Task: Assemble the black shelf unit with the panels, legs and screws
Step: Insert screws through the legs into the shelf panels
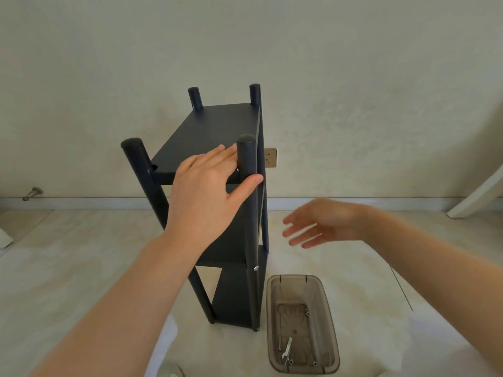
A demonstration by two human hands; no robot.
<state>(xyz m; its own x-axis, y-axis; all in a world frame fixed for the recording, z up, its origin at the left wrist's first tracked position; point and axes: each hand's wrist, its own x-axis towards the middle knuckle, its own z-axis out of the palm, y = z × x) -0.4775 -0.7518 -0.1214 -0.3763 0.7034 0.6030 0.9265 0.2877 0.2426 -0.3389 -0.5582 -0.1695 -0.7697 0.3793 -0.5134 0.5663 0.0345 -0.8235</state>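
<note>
The black shelf unit (212, 126) stands upright on the pale floor, with several round legs rising above its top panel and lower panels beneath. My left hand (206, 191) rests flat on the front edge of the top panel, thumb hooked around the near right leg (246, 156), fingers spread. To the right of the unit, my right hand (321, 223) hovers in the air, blurred, with fingers apart and nothing in it. A silver screw head (255, 268) shows on the near right leg at the middle panel.
A translucent brown plastic bin (328, 300) sits on the floor right of the shelf, holding a small wrench (287, 349) and a few screws. A wall socket (270, 157) is behind the unit. A door stop (32, 193) sticks out at the left; a white board (479, 194) leans at right.
</note>
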